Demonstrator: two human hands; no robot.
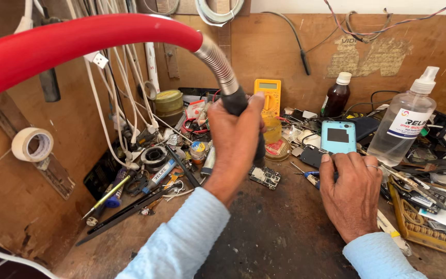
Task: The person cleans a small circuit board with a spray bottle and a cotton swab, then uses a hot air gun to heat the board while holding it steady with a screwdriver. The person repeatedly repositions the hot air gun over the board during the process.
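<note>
At the centre of the frame the left hand (pixel 236 147) was closed around the black rubbery handle (pixel 237 103) of a hot-air tool, whose ribbed metal hose (pixel 217 62) curved up into a smooth red tube (pixel 78 44) arching across the upper left. Just below it, a small dark circuit board (pixel 265 177) lay flat on the scuffed wooden bench (pixel 274 237). Right of centre, the right hand (pixel 351 194) rested palm down, fingers loosely spread, gripping nothing, beside a glossy light-blue phone shell (pixel 338 137).

Red hose (pixel 78 44) (left end cut off)
</note>
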